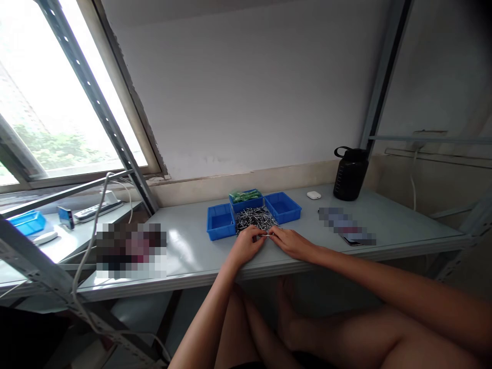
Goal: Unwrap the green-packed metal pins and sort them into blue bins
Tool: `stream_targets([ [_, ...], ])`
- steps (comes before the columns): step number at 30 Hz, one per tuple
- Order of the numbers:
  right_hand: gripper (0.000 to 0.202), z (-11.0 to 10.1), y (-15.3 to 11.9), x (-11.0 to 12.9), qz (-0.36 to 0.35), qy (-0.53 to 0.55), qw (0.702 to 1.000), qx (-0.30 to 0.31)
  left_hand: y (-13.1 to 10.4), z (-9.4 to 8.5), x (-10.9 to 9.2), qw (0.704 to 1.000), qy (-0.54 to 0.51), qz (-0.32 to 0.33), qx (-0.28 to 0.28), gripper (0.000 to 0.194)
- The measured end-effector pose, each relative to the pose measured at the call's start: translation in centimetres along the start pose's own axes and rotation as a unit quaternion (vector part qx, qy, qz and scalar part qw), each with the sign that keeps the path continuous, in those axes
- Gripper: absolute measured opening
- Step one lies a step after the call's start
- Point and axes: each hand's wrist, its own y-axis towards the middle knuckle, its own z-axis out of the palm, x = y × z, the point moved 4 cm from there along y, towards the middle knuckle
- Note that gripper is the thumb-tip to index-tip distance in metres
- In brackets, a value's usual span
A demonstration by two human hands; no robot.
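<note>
Where a narrow gap is left between the left hand (249, 245) and the right hand (291, 244), a slim, pale, metallic-looking rod (263, 236) is pinched at its ends by both grips; how firmly cannot be told. The rod is held just in front of a loose heap of thin, dark-and-silver metallic pieces (253, 217), near the front edge of the smooth grey worktop (192, 259). Should the pinch be slackened, the rod could be dropped and lost among like pieces — or rolled over the edge. Should the heap be brushed by a knuckle, pieces could be scattered, its front side being unfenced. Elsewhere it is bounded by rectangular blue plastic trays: a left tray (222, 233), a right tray (289, 215) and a rear tray (248, 205), in which glossy green pieces (246, 196) of indistinct shape are contained.
</note>
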Motion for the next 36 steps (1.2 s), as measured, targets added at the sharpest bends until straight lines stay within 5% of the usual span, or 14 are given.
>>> stream_targets([
  [13, 0.023, -0.5, 0.3, -0.9, 0.058, 0.081, 0.994, -0.050, -0.2, -0.8, -0.2, 0.997, 0.030, -0.019, -0.069, 0.024],
  [17, 0.026, -0.3, 0.2, -0.7, 0.056, 0.047, 0.997, -0.021, -1.1, -3.4, -0.2, 0.974, 0.175, -0.021, -0.139, 0.025],
  [20, 0.027, -0.3, 0.1, -0.2, 0.028, 0.006, 1.000, 0.003, -1.6, -6.7, 0.8, 0.932, 0.279, -0.089, -0.213, 0.027],
  [25, 0.020, -0.4, 0.0, 0.5, 0.000, -0.051, 0.999, 0.015, -1.2, -9.4, 2.0, 0.884, 0.396, -0.161, -0.188, 0.026],
  [29, 0.018, -0.3, 0.0, 1.0, -0.035, -0.085, 0.995, 0.024, -0.8, -7.2, 0.5, 0.901, 0.379, -0.104, -0.181, 0.027],
  [32, 0.017, -0.1, 0.1, 0.9, -0.041, -0.102, 0.994, 0.026, -0.4, -3.2, -1.5, 0.962, 0.263, 0.011, -0.065, 0.025],
  [36, 0.020, 0.0, 0.0, 0.8, -0.057, -0.114, 0.992, 0.021, 0.1, 0.5, -2.4, 0.979, 0.196, 0.032, 0.034, 0.020],
])
